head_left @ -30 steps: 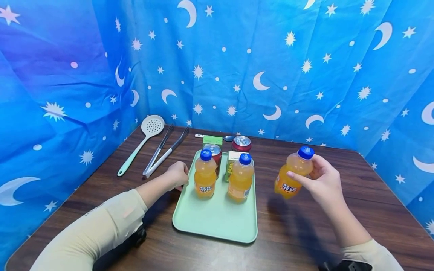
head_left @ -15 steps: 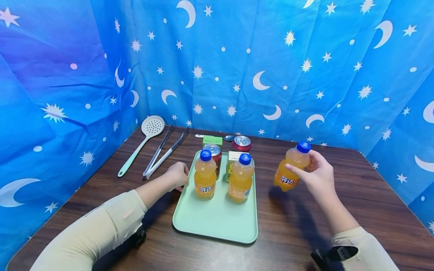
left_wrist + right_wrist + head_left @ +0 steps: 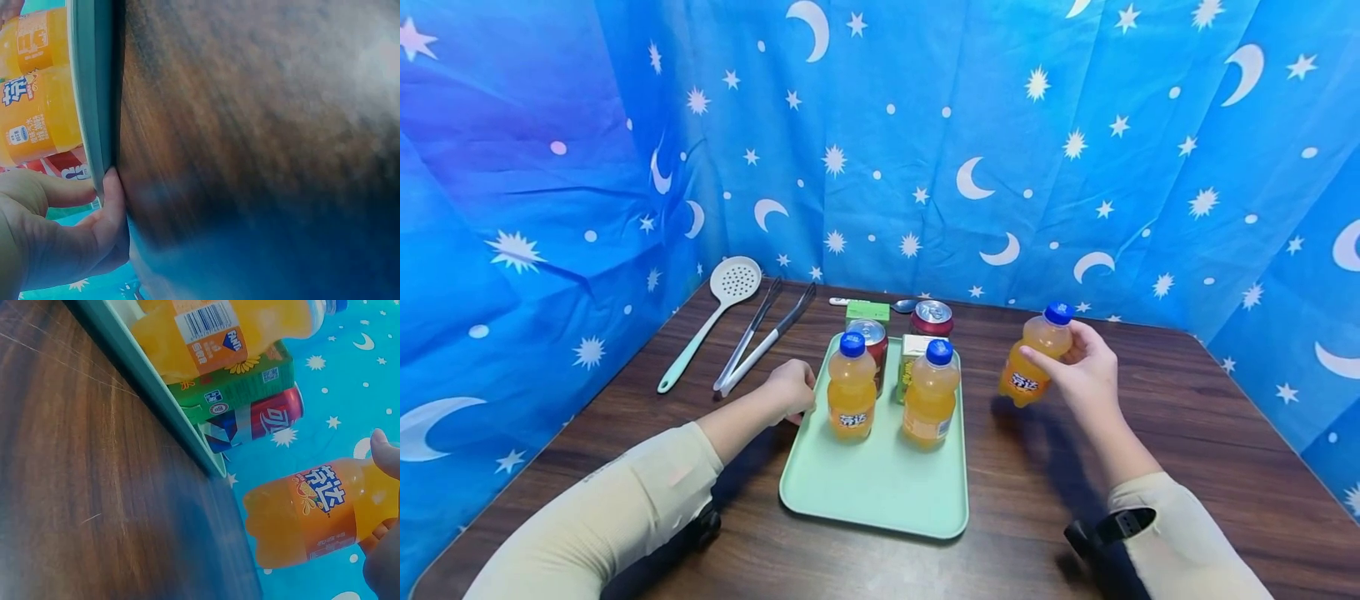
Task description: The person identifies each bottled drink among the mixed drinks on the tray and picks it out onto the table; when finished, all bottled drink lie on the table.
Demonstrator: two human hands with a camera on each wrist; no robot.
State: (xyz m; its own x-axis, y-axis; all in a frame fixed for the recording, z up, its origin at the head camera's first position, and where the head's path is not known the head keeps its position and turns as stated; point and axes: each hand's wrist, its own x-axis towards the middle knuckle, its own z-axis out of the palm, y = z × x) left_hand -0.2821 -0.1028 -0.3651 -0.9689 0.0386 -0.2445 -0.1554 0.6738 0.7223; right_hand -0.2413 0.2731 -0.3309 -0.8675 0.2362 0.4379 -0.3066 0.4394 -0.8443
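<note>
My right hand [image 3: 1088, 368] grips an orange soda bottle [image 3: 1028, 371] with a blue cap, thumb across its front. The bottle leans and hangs over the table to the right of the light green tray [image 3: 876, 500]. My left hand [image 3: 792, 390] pinches the tray's left rim; the left wrist view shows thumb and fingers on either side of the tray edge [image 3: 94, 94]. Two more orange soda bottles [image 3: 852, 400] [image 3: 931, 404] stand upright on the tray. Behind them are a red soda can [image 3: 881, 354] and a green drink carton [image 3: 910, 367], partly hidden by the bottles.
Farther back are another red can [image 3: 932, 319], a green box [image 3: 867, 312] and a spoon [image 3: 904, 306]. A slotted skimmer [image 3: 735, 279] and metal tongs [image 3: 767, 342] lie left of the tray. A blue star-patterned curtain [image 3: 880, 150] borders the brown table [image 3: 1157, 400].
My right hand has carried the bottle a little to the left and farther back over the table. The left hand and the tray stay in place.
</note>
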